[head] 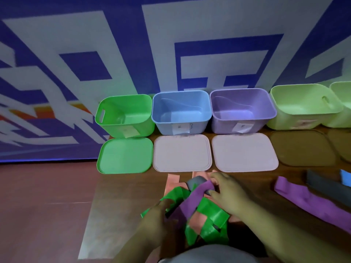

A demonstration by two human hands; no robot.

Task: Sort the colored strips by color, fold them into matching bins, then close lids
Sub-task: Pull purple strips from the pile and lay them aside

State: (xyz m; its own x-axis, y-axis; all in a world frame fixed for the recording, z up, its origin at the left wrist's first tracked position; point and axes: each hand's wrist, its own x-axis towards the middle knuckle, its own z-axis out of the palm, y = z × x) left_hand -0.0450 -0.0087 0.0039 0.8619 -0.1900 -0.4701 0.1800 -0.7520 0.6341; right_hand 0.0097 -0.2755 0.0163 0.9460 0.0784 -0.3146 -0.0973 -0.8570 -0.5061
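A tangled pile of strips lies at the near middle of the table: green strips (209,215), a purple strip (197,194), pink strips (172,181) and a grey one (195,182). My left hand (159,215) grips the green strips at the pile's left side. My right hand (226,188) pinches the far end of the purple strip. Open bins stand in a row behind: green (106,112), blue (207,109), purple (271,109). Their lids lie flat in front: green lid (125,156), pale lid (182,154), second pale lid (245,152).
Another purple strip (311,204), a grey strip (322,185) and a blue strip (345,177) lie at the right. Two pale green bins (303,103) stand at the far right with brownish lids (303,150) before them. A patterned wall backs the bins.
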